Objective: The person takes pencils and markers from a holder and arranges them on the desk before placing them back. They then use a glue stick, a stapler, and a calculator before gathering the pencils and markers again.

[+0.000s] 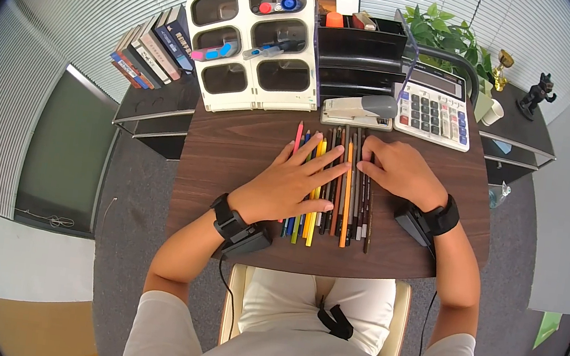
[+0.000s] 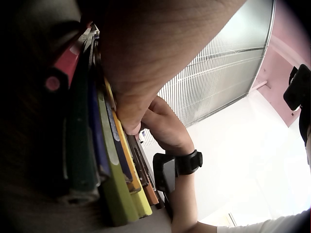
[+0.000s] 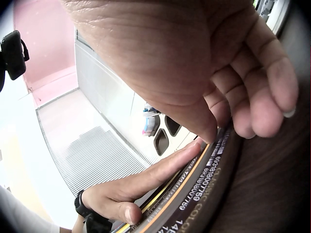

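Note:
A row of colored pencils [image 1: 312, 231] lies side by side on the desk, from pink and green at the left to greys and browns at the right. My left hand [image 1: 289, 184] rests flat across the left and middle pencils, fingers spread, hiding part of them. At the right side of the row, my right hand [image 1: 400, 171] has thumb and index finger bent close together. They pinch at a dark pencil [image 3: 214, 167] near the far end of the row. An orange pencil [image 1: 344, 214] lies between the two hands. The right hand's other fingers [image 3: 265, 107] curl loosely beside the pencils.
Behind the pencils stand a stapler [image 1: 361, 109], a calculator [image 1: 432, 107] and a white organizer [image 1: 259, 96] with pens. A black tray rack [image 1: 358, 48] is at the back. Books [image 1: 151, 48] stand at the left, a plant [image 1: 451, 38] at the right. The desk edge [image 1: 316, 270] is near the lap.

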`<state>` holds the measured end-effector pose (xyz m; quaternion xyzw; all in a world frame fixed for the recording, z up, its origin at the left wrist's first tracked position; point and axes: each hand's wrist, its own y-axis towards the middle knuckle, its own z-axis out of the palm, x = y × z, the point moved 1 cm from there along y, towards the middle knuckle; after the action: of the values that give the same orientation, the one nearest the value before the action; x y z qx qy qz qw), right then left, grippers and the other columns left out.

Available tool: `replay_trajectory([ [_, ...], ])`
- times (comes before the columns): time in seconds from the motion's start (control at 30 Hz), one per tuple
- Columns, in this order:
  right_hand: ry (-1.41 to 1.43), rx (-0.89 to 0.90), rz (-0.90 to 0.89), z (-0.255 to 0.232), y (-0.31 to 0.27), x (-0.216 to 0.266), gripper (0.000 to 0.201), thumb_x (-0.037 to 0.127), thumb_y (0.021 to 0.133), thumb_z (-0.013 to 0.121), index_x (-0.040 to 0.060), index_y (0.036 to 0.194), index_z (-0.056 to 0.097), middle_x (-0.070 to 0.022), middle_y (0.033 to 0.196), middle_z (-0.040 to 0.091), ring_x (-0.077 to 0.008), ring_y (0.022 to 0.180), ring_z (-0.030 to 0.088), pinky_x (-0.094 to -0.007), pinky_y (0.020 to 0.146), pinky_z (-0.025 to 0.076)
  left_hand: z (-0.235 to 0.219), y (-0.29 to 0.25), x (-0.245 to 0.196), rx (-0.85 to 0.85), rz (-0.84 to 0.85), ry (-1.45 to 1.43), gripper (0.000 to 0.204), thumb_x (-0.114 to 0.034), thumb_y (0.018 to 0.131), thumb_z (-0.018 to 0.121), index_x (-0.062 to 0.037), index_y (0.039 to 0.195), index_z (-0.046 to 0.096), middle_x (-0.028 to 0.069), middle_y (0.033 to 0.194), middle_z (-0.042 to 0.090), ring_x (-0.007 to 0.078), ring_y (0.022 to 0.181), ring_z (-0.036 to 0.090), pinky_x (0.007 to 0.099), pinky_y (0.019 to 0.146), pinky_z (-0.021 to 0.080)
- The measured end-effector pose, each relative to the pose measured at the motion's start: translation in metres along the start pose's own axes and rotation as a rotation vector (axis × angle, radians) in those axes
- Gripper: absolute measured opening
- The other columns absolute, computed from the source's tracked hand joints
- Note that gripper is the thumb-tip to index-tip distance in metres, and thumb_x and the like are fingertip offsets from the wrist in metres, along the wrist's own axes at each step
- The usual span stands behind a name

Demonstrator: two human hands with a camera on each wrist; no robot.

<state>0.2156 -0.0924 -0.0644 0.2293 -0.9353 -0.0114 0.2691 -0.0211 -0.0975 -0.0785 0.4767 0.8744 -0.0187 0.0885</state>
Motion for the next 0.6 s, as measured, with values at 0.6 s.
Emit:
replay_trajectory([
  [0.6, -0.003, 0.008, 0.013, -0.0011, 0.0001, 0.0016, 0.02, 0.022, 0.084, 0.064, 0.005, 0.086, 0.054, -0.013, 0.072, 0.065, -0.0361, 0.071, 0.063, -0.0449, 0.063, 0.047, 0.0, 0.0001, 0.0008, 0.006, 0.005, 0.0, 0.071, -0.054, 0.091, 0.049, -0.0212, 0.15, 0.027, 0.0078, 0.157, 0.02, 0.04, 0.144, 0.012, 0.0561, 0.113, 0.017],
])
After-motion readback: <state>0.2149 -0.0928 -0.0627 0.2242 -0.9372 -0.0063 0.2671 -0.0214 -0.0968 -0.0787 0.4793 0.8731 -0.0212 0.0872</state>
